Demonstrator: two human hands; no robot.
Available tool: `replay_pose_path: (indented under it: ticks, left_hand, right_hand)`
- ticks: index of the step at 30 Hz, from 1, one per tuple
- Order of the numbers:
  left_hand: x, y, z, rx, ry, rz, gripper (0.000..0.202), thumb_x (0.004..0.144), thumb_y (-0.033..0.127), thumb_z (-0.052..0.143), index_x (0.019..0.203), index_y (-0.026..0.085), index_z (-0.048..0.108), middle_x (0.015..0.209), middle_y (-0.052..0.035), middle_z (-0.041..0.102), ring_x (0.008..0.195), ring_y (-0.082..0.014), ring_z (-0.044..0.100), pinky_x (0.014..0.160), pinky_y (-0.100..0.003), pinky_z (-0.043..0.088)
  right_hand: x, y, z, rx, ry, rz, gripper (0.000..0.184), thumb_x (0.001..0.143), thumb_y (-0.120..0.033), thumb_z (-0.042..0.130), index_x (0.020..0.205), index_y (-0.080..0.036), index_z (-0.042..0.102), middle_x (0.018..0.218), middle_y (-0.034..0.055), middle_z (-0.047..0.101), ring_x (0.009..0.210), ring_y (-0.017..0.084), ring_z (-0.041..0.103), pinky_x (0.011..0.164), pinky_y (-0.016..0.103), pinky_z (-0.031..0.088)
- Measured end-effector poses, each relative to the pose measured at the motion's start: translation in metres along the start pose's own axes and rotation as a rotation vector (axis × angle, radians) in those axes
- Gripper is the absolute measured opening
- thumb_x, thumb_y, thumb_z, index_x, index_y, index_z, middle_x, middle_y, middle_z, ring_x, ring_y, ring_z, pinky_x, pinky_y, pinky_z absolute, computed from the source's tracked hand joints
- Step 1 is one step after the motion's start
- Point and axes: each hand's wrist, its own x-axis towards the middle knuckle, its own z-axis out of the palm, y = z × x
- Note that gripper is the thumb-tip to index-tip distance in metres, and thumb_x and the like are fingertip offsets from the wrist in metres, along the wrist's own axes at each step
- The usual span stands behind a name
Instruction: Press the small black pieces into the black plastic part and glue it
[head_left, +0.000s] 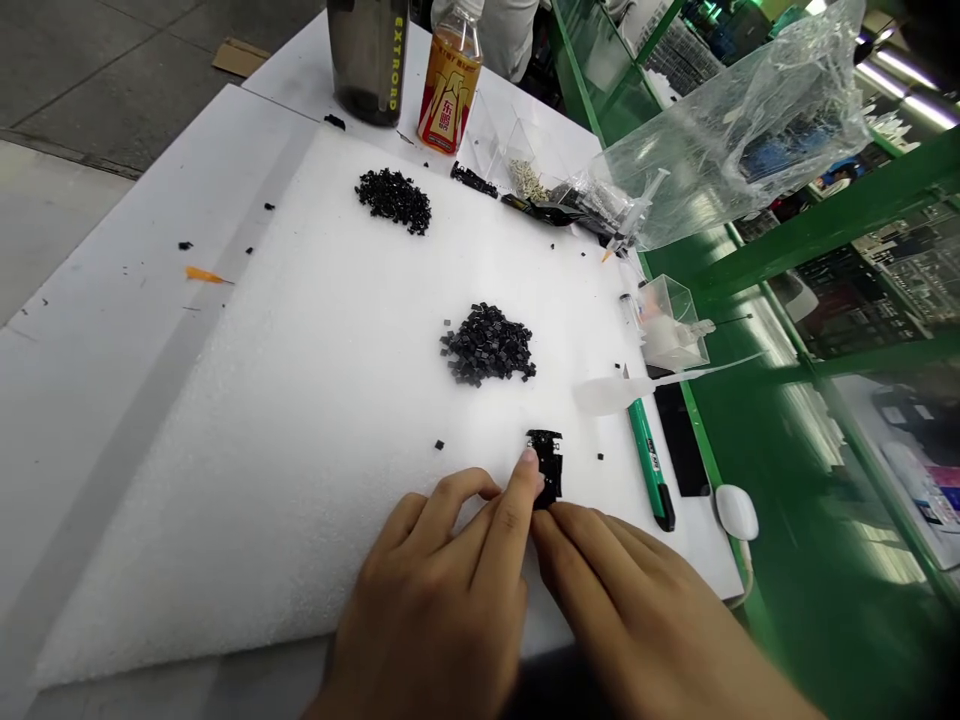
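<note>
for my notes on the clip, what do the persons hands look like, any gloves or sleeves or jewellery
The bare left hand and bare right hand wear no gloves, rings or tape that can be seen. The fingernail that shows best is trimmed short. No sleeve, watch or bracelet is visible, as the wrists run out of the frame.

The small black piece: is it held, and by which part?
The black piece is held: left hand forefinger on its left side, right hand fingertips at its lower end.
</note>
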Motion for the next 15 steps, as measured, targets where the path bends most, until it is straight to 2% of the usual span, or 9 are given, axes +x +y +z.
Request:
replay_pose_path:
  ticks: [3, 6, 8, 10, 13, 15]
  left_hand:
    - [0.001, 0.000, -0.001, 0.001, -0.014, -0.005, 0.048, 0.091, 0.002, 0.045, 0.138, 0.005, 0.052, 0.111, 0.0010, 0.075, 0.107, -0.0197, 0.062, 0.074, -0.033, 0.046]
    - [0.001, 0.000, -0.001, 0.009, -0.008, 0.000, 0.045, 0.091, 0.003, 0.043, 0.134, 0.007, 0.056, 0.115, 0.0023, 0.074, 0.104, -0.0191, 0.063, 0.073, -0.034, 0.046]
    - [0.000, 0.000, -0.001, 0.027, 0.005, 0.009, 0.044, 0.091, 0.004, 0.044, 0.133, 0.008, 0.058, 0.119, 0.0012, 0.073, 0.105, -0.0196, 0.064, 0.074, -0.034, 0.046]
    - [0.000, 0.000, -0.003, 0.038, -0.013, 0.015, 0.044, 0.091, 0.004, 0.045, 0.133, 0.008, 0.058, 0.120, 0.0009, 0.073, 0.106, -0.0199, 0.064, 0.075, -0.034, 0.047]
    - [-0.002, -0.001, -0.005, 0.049, -0.035, 0.034, 0.044, 0.093, 0.003, 0.044, 0.134, 0.010, 0.058, 0.118, 0.0010, 0.074, 0.108, -0.0204, 0.065, 0.076, -0.035, 0.048]
    - [-0.003, -0.001, -0.006, 0.043, -0.004, 0.051, 0.044, 0.094, 0.003, 0.046, 0.136, 0.011, 0.056, 0.123, -0.0009, 0.072, 0.110, -0.0207, 0.064, 0.079, -0.035, 0.049]
  right_hand:
    - [-0.013, -0.003, 0.012, 0.004, 0.118, 0.026, 0.038, 0.104, -0.003, 0.019, 0.125, 0.004, 0.049, 0.111, 0.0230, 0.053, 0.092, 0.034, 0.057, 0.069, 0.041, 0.055]
    - [-0.023, -0.002, 0.025, 0.080, 0.264, 0.079, 0.042, 0.110, -0.010, 0.017, 0.131, 0.002, 0.051, 0.117, 0.0215, 0.053, 0.100, 0.034, 0.056, 0.079, 0.041, 0.050]
    - [-0.027, -0.002, 0.031, 0.191, 0.282, 0.116, 0.043, 0.116, -0.020, 0.018, 0.137, -0.001, 0.050, 0.120, 0.0202, 0.052, 0.104, 0.033, 0.055, 0.082, 0.040, 0.050]
    - [-0.029, -0.002, 0.034, 0.308, 0.308, 0.189, 0.036, 0.118, -0.022, 0.028, 0.138, -0.006, 0.052, 0.121, 0.0165, 0.053, 0.105, 0.028, 0.056, 0.085, 0.035, 0.051]
    - [-0.031, -0.001, 0.034, 0.424, 0.410, 0.328, 0.020, 0.112, -0.011, 0.046, 0.123, -0.013, 0.062, 0.113, 0.0079, 0.057, 0.096, 0.018, 0.059, 0.084, 0.025, 0.052]
    - [-0.030, 0.007, 0.032, 0.439, 0.583, 0.533, 0.010, 0.108, -0.017, 0.056, 0.106, -0.016, 0.065, 0.102, 0.0041, 0.060, 0.087, 0.016, 0.060, 0.080, 0.023, 0.052]
